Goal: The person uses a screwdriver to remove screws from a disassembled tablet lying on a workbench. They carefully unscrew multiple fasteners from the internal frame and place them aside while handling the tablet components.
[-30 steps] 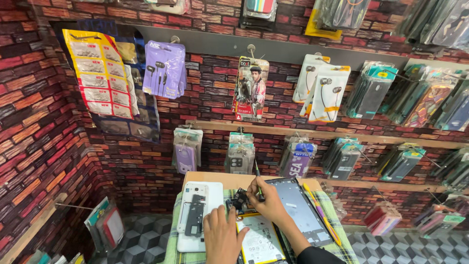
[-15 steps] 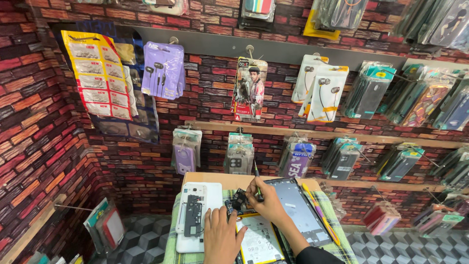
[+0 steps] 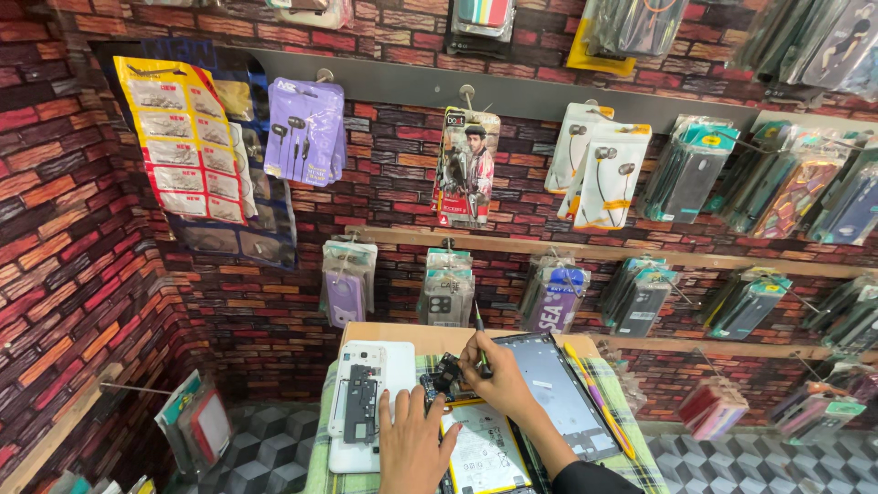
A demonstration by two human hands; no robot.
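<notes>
left: white back cover (image 3: pixel 366 402) blocks | right: dark screen panel (image 3: pixel 560 393) blocks | behind: hanging packs (image 3: pixel 445 291) close

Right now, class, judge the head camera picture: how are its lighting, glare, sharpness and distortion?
Head view: even, bright light with soft shadows; glare on the plastic packets hung on the brick-pattern wall; wide-angle bending curves the wooden shelf and wall edges; the right hand with its screwdriver and the left hand sit low, small but fairly sharp.
</notes>
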